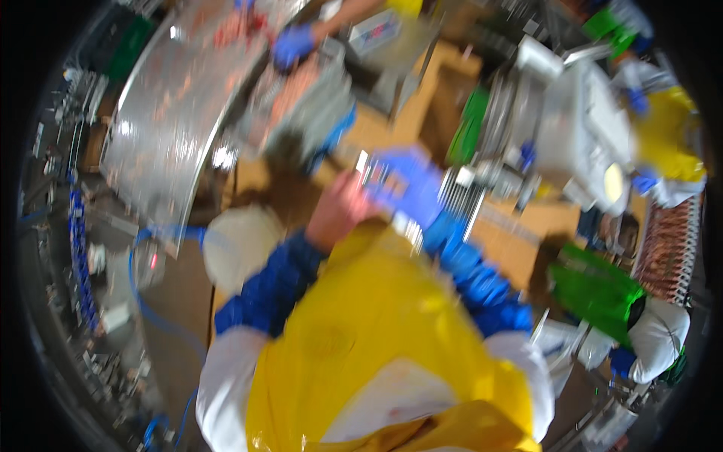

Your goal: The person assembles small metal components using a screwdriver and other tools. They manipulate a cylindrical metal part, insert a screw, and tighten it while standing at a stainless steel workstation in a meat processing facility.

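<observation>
Blue-violet-gloved right hand (409,183) meets the bare-looking left hand (339,209) just beyond the yellow plastic apron (361,309)! Up at their far side, between them, sits a small, pale, blocky object (364,162); blur hides whether either hand's fingers grip it or hang loose, I cannot tell. Steadiness should pay here: one hand bracing, the other moving gently. Edges, now: curved, shiny steel table (162,151) far left, whitish round tub (239,247) left, ridged metal grating (461,199) right. Safest room looks nearer the chest, elbows tucked.
</observation>
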Available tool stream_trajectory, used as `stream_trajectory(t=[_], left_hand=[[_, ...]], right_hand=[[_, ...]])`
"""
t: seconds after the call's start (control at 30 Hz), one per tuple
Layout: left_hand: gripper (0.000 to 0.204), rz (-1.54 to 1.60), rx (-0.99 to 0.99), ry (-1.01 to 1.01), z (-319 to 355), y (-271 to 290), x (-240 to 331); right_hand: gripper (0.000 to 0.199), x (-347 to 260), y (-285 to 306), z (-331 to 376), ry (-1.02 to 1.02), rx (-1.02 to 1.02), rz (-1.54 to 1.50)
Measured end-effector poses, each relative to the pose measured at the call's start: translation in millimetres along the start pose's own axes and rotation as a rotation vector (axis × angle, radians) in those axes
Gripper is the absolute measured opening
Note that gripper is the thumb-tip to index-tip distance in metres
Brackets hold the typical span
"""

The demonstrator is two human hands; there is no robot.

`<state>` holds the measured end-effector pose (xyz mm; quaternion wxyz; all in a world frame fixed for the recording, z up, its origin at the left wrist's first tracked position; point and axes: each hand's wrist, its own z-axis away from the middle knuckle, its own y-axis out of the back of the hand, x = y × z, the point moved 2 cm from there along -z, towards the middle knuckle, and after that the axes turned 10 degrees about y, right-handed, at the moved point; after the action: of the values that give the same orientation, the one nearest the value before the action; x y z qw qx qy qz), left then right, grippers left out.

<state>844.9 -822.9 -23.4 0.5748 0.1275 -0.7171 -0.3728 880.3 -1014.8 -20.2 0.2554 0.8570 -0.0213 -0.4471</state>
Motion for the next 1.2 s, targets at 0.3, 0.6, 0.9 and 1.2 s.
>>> stream_trajectory(t=[0.3, 0.6, 0.9, 1.2], left_hand=[[0.03, 1.228, 0.034, 0.505, 66, 60, 4], [0.021, 1.039, 0.071, 0.379, 114, 93, -30], [0.021, 1.128, 0.06, 0.383, 139, 105, -44], [0.022, 1.178, 0.001, 0.369, 138, 112, -52]], right_hand=[[0.049, -101, -50, -24, 0.121, 0.113, 0.247], [0.048, -138, -103, -23, 0.237, 0.057, 0.322], [0.052, -156, -126, -23, 0.19, 0.015, 0.258], [0.061, -149, -132, -21, 0.07, 0.012, 0.077]])
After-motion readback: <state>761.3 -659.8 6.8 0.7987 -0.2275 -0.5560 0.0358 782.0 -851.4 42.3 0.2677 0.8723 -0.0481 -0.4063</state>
